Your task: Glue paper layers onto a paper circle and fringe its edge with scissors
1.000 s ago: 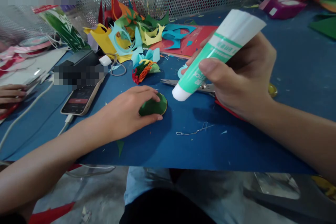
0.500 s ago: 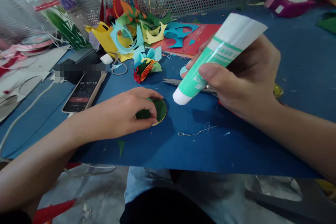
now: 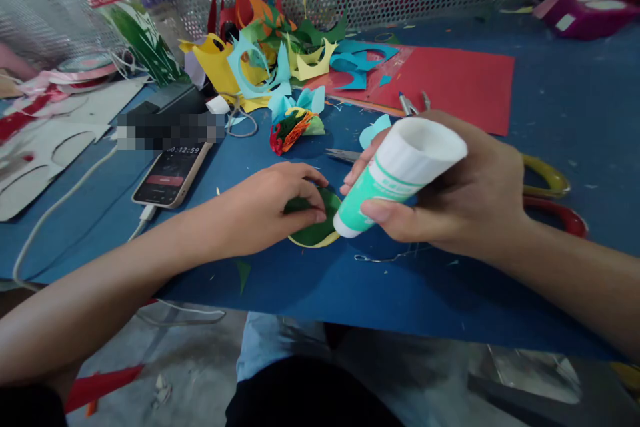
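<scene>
My right hand (image 3: 470, 193) is wrapped round a white and green glue stick (image 3: 387, 180). The stick is tilted, its narrower white end down at the right edge of a green paper circle (image 3: 320, 220); whether they touch I cannot tell. A yellow rim shows beneath the green along the near edge. My left hand (image 3: 285, 203) holds the circle on the table, with curled fingers and thumb pressed on its left part. Behind the right hand lie scissors with a yellow and a red handle loop (image 3: 555, 207); the hand covers their middle. A thin looped thread (image 3: 375, 258) lies just nearer.
A phone (image 3: 173, 173) with a cable lies left on the blue table (image 3: 300, 300). Colourful cut-paper scraps (image 3: 260, 67) are heaped at the back, beside a red sheet (image 3: 460, 87). A small bundle of coloured yarn (image 3: 293, 130) sits nearer. A purple object (image 3: 590, 17) stands back right.
The glue stick in my right hand has come down and is tipped so its wide end faces me more, its narrow end now beside the green circle. The view has turned slightly left.
</scene>
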A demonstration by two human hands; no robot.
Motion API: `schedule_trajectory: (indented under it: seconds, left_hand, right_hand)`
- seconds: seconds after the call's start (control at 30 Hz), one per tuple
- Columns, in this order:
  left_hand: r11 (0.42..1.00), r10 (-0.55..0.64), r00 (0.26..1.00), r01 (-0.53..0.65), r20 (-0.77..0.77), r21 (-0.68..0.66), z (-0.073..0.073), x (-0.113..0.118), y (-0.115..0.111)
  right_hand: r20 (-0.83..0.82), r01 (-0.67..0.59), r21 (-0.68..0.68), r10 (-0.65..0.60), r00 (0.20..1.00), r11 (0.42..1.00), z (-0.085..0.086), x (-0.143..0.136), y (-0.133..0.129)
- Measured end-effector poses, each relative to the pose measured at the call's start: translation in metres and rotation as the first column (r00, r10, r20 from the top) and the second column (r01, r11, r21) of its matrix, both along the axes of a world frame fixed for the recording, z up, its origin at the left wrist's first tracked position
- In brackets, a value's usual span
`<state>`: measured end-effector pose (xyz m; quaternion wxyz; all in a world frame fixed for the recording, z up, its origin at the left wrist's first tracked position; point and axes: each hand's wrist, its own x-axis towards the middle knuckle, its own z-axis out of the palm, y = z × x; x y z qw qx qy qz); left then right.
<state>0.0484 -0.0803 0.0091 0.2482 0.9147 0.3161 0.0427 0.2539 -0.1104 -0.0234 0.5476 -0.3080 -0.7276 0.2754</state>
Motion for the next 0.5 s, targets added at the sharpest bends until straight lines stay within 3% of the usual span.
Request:
schedule_trajectory:
  seconds: [0.07,0.23,0.37,0.5]
  left_hand:
    - [1.000,0.026,0.998,-0.025,0.052,-0.014,0.0032,-0.0012,0.0012]
    - [0.975,0.223,0.970,-0.219,0.098,-0.044,0.0035,-0.0034,0.0043]
    - [0.977,0.215,0.957,-0.208,0.197,-0.054,-0.0021,-0.0019,0.0050]
    - [0.957,0.257,0.923,-0.201,0.286,-0.211,-0.0042,-0.0020,0.0049]
  right_hand:
    - [-0.017,0.028,0.006,-0.028,0.999,1.000,0.0010,0.0000,0.0002]
    - [-0.118,0.121,-0.001,-0.121,0.986,0.993,0.0054,0.0045,0.0039]
    - [-0.125,0.144,0.041,-0.138,0.983,0.989,0.0049,0.0060,0.0070]
    - [-0.163,0.110,-0.019,-0.112,0.980,0.994,0.0033,0.0026,0.0072]
